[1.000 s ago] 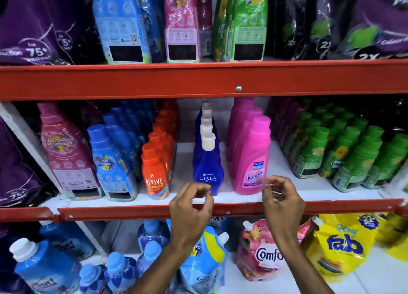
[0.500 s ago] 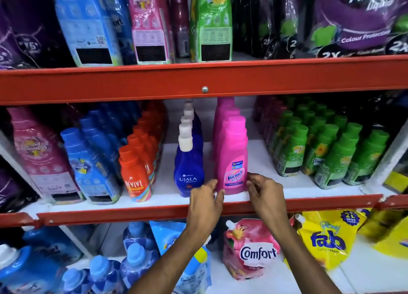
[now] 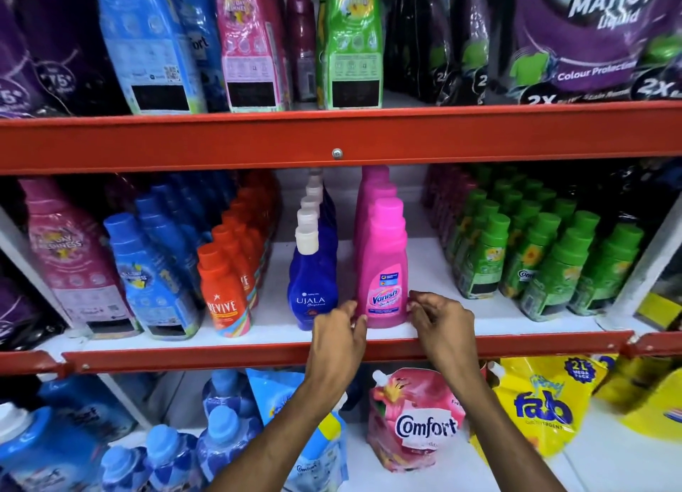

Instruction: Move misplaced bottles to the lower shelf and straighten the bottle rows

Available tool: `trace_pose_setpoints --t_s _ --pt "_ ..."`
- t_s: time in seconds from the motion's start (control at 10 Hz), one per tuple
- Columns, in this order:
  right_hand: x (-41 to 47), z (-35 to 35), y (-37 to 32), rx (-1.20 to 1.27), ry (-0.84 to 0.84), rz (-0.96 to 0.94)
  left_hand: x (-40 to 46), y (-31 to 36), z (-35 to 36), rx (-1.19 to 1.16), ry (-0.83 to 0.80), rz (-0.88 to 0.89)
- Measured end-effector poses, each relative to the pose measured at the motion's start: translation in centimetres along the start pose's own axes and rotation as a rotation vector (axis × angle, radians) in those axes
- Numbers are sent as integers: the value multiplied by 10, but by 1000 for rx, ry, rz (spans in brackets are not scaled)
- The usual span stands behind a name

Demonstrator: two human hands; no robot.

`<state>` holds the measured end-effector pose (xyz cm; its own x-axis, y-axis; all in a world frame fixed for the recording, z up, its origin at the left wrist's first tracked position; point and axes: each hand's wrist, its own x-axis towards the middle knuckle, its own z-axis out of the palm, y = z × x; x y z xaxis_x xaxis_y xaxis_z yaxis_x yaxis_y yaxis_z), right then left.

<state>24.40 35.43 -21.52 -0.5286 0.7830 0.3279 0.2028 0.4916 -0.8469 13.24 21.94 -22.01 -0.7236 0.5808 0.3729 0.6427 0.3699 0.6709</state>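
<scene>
The front pink Vanish bottle [image 3: 383, 270] stands upright at the head of its row on the middle shelf [image 3: 516, 327]. My left hand [image 3: 337, 338] presses its fingertips against the bottle's lower left side. My right hand [image 3: 441, 327] holds the lower right side, so the base is pinched between both hands. Just left of it runs a row of blue Ujala bottles [image 3: 313, 288] with white caps. Further left stands the orange Revive row [image 3: 223, 288]. The green bottle rows [image 3: 535, 262] fill the right of the shelf.
Tall blue [image 3: 147, 270] and pink [image 3: 70, 262] softener bottles stand at the left. Pouches crowd the upper shelf above a red rail [image 3: 332, 137]. Below are a pink Comfort pouch [image 3: 417, 417], a yellow Fab pouch [image 3: 542, 406] and blue bottles [image 3: 221, 425].
Both hands rose from in front of the red shelf edge and closed in on the base of the pink Vanish bottle. The view shifted right.
</scene>
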Motion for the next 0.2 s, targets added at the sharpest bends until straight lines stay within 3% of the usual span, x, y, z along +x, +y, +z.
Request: trace_pose_setpoints --t_s 0.1,0.2 --pt "-5 -10 -9 214 155 67 -3 17 -23 27 25 71" --pt "-14 -53 -47 474 524 -27 5 44 -61 53 291 365"
